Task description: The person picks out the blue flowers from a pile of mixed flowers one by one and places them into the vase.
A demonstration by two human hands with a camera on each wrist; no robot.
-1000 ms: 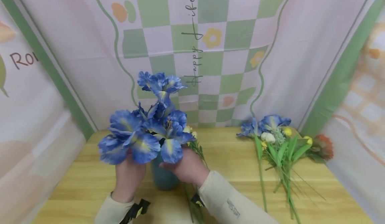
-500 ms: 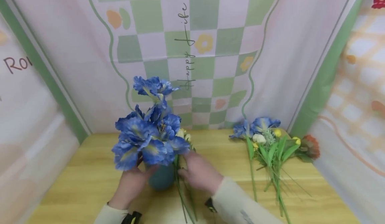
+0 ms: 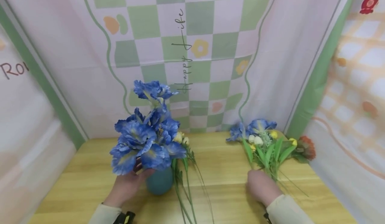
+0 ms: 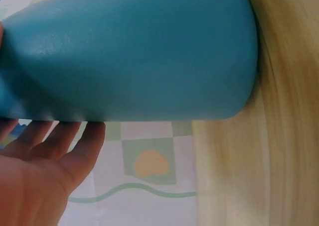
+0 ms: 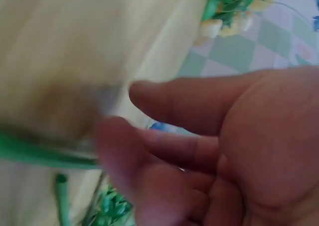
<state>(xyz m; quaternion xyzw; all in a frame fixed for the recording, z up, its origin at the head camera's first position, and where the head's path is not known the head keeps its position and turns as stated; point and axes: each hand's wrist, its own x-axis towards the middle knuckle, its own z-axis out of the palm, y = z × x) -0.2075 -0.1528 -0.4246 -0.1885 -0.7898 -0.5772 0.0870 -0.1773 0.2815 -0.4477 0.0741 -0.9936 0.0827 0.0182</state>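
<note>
A teal vase (image 3: 160, 181) stands on the wooden table left of centre, filled with large blue irises (image 3: 156, 133). My left hand (image 3: 129, 185) holds the vase near its top, under the petals. In the left wrist view its fingers (image 4: 82, 149) press the vase's side, with the thumb barely showing at the left edge. My right hand (image 3: 263, 185) is over the stems of a loose flower bunch (image 3: 270, 150) at the right. Its thumb and bent forefinger stand apart in the right wrist view, the fingertip right at a green stem (image 5: 45, 155).
Cream flowers (image 3: 181, 138) on long green stems lie just right of the vase. The loose bunch includes blue irises (image 3: 260, 126), yellow and white buds and a reddish-orange flower (image 3: 306, 147). A printed cloth backdrop (image 3: 198, 73) rises behind the table (image 3: 216, 170).
My right hand has left the vase and the cream flowers and moved right to the loose bunch. The left hand stays at the vase. The view has shifted slightly.
</note>
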